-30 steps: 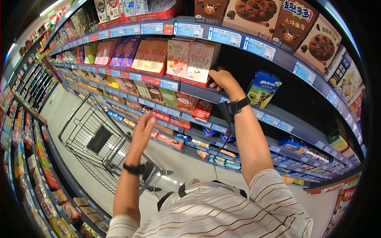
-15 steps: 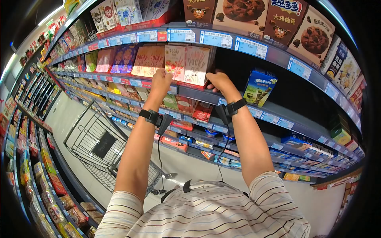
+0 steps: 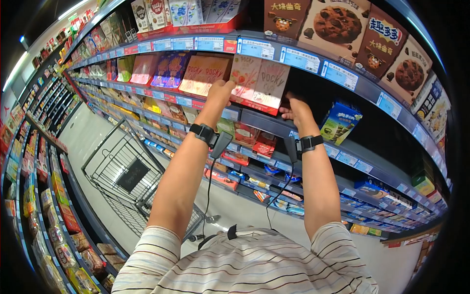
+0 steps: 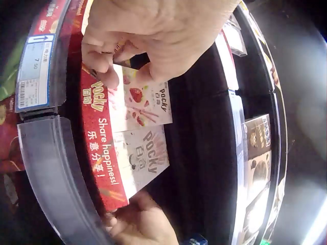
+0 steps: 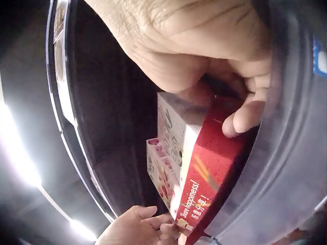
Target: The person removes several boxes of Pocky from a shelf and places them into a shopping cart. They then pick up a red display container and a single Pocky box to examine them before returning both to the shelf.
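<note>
On a middle shelf a red cardboard display tray (image 3: 254,104) carries Pocky boxes in two rows. One row has strawberry pictures (image 4: 137,97); the other is whitish (image 3: 270,83). My left hand (image 3: 218,98) grips the tray's left end, fingers bent at its front corner in the left wrist view. At the opposite end my right hand (image 3: 299,111) curls its fingers round the right corner, with fingertips on the red front (image 5: 214,148) in the right wrist view. The right thumb is partly hidden behind the tray. Both wrists wear black straps with cameras.
More Pocky boxes (image 3: 203,76) stand left of the tray. A blue-green box (image 3: 341,122) stands to the right on the same shelf. Large cookie boxes (image 3: 338,24) line the shelf above. A wire shopping cart (image 3: 132,174) stands in the aisle at left.
My left hand has risen from beside the cart to the tray's left end, and the right hand has stayed at the right end. The tray now sits slightly turned and nearer me.
</note>
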